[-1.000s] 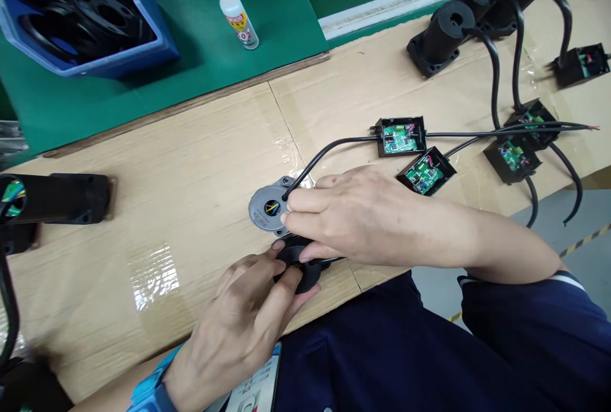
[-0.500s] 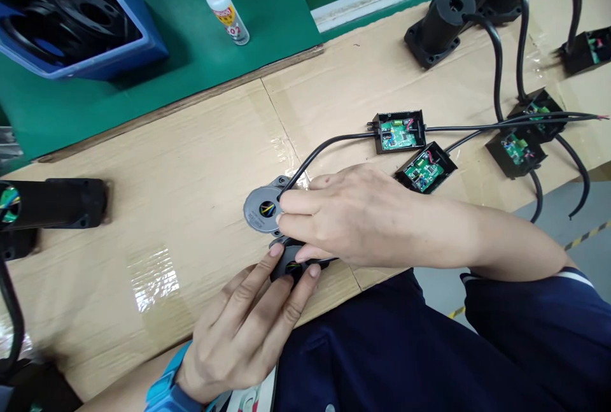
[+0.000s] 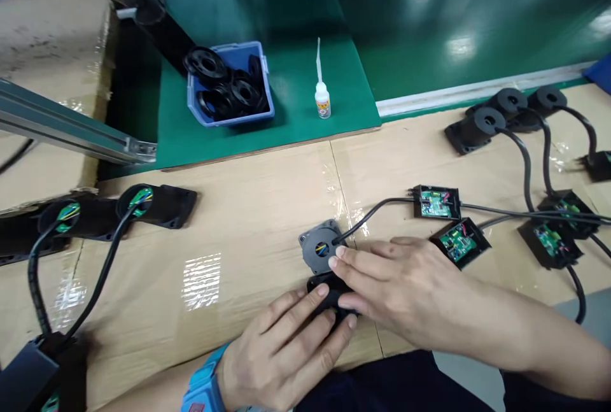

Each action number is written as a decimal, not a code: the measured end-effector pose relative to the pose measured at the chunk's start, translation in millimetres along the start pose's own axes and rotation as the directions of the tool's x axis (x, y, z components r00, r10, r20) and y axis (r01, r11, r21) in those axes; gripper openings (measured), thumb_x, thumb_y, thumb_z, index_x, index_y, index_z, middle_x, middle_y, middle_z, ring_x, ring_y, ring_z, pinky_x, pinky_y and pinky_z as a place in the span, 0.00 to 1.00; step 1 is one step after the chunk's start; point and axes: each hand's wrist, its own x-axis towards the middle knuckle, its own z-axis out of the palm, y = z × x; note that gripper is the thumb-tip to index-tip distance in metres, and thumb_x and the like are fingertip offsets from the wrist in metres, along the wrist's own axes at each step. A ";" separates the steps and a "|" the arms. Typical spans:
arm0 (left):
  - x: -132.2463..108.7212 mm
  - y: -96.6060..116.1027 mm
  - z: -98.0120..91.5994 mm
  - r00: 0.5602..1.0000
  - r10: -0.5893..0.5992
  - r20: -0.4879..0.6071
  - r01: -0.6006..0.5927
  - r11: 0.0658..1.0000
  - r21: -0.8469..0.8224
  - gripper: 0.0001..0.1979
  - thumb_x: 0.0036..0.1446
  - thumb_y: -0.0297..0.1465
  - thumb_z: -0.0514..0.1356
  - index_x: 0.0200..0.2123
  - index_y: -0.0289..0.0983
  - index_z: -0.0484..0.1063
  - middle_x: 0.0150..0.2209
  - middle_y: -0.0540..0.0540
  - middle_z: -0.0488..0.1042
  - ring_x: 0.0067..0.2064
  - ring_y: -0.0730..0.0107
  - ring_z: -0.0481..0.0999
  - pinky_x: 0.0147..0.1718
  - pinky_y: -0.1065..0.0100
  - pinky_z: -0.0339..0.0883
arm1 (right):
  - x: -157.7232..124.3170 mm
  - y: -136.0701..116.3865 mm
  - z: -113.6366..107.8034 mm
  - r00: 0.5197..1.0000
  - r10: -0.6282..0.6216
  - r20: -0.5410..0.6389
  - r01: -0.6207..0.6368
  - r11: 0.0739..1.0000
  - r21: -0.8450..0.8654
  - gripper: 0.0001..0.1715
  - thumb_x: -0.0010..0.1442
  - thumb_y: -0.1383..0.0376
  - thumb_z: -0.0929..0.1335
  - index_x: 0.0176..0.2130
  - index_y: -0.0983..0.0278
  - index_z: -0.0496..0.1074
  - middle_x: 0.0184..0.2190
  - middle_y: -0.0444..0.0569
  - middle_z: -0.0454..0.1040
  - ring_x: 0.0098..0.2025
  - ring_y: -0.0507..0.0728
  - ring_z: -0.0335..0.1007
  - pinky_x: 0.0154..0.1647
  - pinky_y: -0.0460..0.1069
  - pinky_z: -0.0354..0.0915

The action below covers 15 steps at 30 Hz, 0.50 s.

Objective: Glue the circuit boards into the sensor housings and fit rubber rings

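Note:
Between my hands, at the near edge of the cardboard, is a black round housing (image 3: 335,300), mostly covered by fingers. My left hand (image 3: 291,342), wearing a blue wristwatch (image 3: 206,386), closes over its left and near side. Across its right side lies my right hand (image 3: 401,284), thumb against the housing and fingertips by the neighbouring one. That second housing (image 3: 319,248), with a round grey cap, stands upright just beyond; coloured wires show in its centre hole. Its black cable (image 3: 370,211) runs to an open black box with a green circuit board (image 3: 436,203).
Another open circuit box (image 3: 461,243) lies beside my right wrist. Several cabled housings (image 3: 477,128) stand back right, others (image 3: 162,205) lie left. On the green mat are a blue bin (image 3: 238,120) of black rings and a white dropper bottle (image 3: 323,103). A metal post (image 3: 71,125) rises left.
My view has tilted up and shifted left, bringing in the whole bin and the left-hand housings. The right fingers have straightened over the near housing; the left hand keeps its place on it.

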 end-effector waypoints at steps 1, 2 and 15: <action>-1.0 1.0 1.4 1.000 -0.020 -0.013 0.020 1.000 -0.002 0.12 0.61 0.26 0.65 0.48 0.40 0.79 0.43 0.50 0.78 0.54 0.61 0.78 0.56 0.63 0.69 | 0.3 -1.3 -0.5 1.000 0.007 -0.004 -0.007 1.000 0.000 0.23 0.74 0.58 0.61 0.59 0.69 0.69 0.54 0.53 0.78 0.45 0.59 0.79 0.39 0.54 0.73; -1.9 1.6 2.5 0.999 -0.048 -0.026 0.047 0.999 -0.018 0.10 0.61 0.27 0.66 0.45 0.41 0.80 0.43 0.51 0.80 0.54 0.63 0.78 0.57 0.63 0.67 | 0.9 -2.6 -1.3 1.000 0.011 -0.008 -0.011 1.000 -0.002 0.24 0.74 0.58 0.61 0.59 0.70 0.69 0.54 0.53 0.78 0.45 0.60 0.79 0.39 0.54 0.74; 30.7 -47.9 -11.4 0.978 -0.140 0.156 0.158 0.982 -0.104 0.23 0.73 0.45 0.45 0.51 0.32 0.66 0.55 0.30 0.78 0.64 0.54 0.71 0.54 0.55 0.70 | 0.5 -12.3 4.9 0.998 0.051 -0.045 -0.051 0.999 0.000 0.34 0.69 0.50 0.62 0.57 0.75 0.71 0.55 0.56 0.77 0.42 0.62 0.77 0.38 0.55 0.74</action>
